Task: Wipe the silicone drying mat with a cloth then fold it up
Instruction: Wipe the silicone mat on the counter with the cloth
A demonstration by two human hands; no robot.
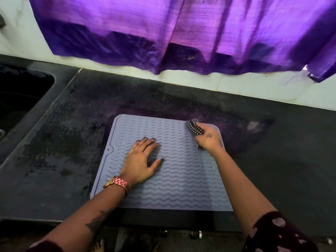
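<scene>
A grey-blue silicone drying mat [181,179] with wavy ridges lies flat on the dark counter, its near edge at the counter's front. My left hand [143,160] rests palm down on the mat's left half, fingers spread, a pink watch on the wrist. My right hand [209,138] is at the mat's far right corner, closed around a bunched black-and-white checked cloth [194,127] that presses on the mat.
The dark stone counter [72,142] stretches to both sides of the mat. A black sink [20,95] is set in at the far left. A purple curtain [181,33] hangs over the white wall behind. My feet show below the counter's front edge.
</scene>
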